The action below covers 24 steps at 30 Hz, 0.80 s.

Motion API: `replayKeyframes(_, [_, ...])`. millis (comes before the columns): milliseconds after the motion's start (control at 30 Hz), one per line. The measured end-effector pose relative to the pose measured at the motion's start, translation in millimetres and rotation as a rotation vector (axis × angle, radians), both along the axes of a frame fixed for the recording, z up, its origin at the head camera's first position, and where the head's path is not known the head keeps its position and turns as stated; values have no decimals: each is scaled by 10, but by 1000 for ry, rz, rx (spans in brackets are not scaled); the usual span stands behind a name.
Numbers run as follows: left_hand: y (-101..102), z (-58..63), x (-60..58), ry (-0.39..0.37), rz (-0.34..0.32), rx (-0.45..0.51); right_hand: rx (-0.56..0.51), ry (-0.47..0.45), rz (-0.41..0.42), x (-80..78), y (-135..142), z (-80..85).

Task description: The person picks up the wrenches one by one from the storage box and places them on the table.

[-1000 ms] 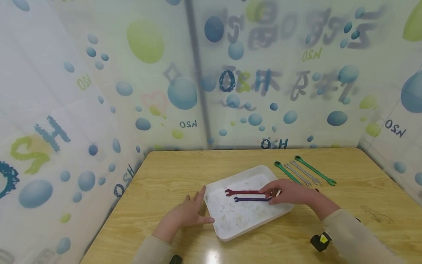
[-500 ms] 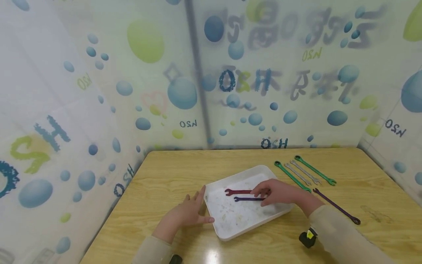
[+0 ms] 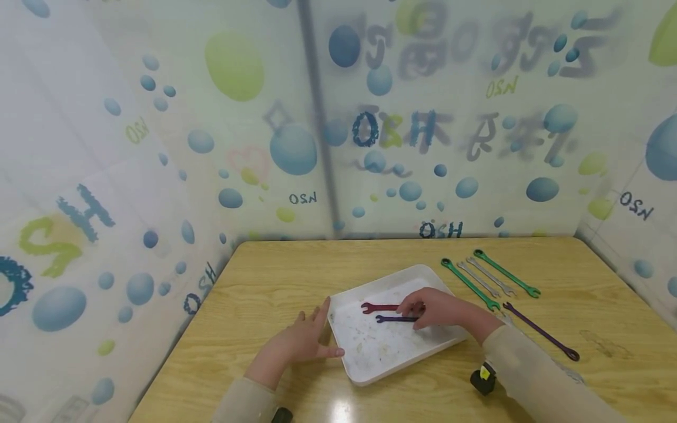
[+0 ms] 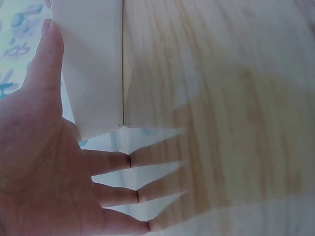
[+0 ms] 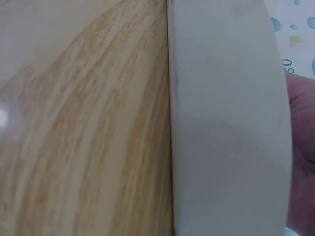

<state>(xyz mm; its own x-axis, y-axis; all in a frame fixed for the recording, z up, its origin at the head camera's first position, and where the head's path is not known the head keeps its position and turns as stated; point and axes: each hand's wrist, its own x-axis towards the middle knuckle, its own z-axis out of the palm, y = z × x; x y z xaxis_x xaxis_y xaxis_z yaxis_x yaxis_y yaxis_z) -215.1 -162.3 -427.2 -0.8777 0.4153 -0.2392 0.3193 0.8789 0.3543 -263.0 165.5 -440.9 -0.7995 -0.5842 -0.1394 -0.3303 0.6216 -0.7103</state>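
In the head view, my left hand (image 3: 298, 341) spreads its fingers at the left end of a white tray (image 3: 365, 367). The left wrist view shows that hand (image 4: 39, 162) with thumb and fingers straight, against the tray's outer wall (image 4: 96, 64). My right hand (image 3: 439, 306) reaches down inside the tray, fingers bent over a red wrench (image 3: 379, 308) and a shorter purple wrench (image 3: 391, 319). It hides their right ends, and I cannot tell whether it grips either one. In the right wrist view the tray's side (image 5: 226, 123) covers most of that hand (image 5: 302, 152).
Right of the tray lie two green wrenches (image 3: 469, 284) (image 3: 506, 273) with silver wrenches (image 3: 492, 276) between them. A dark purple wrench (image 3: 540, 331) lies nearer, beside a silver one (image 3: 572, 374) partly under my right sleeve. A patterned curtain (image 3: 254, 135) stands behind the wooden table (image 3: 285, 270).
My right hand has moved left along the wrenches in the tray, and its forearm has uncovered the dark purple wrench and part of a silver one. The left hand and tray stay put.
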Motion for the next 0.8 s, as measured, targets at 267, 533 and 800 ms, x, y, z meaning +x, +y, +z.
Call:
replayKeyframes(267, [16, 10, 17, -7, 9, -4, 34, 35, -13, -34, -2, -73])
replayKeyframes(533, [25, 19, 29, -13, 21, 6, 29, 47, -10, -32, -24, -106])
replayKeyframes(800, [13, -2, 0, -23, 20, -14, 56, 48, 1, -8, -58, -99])
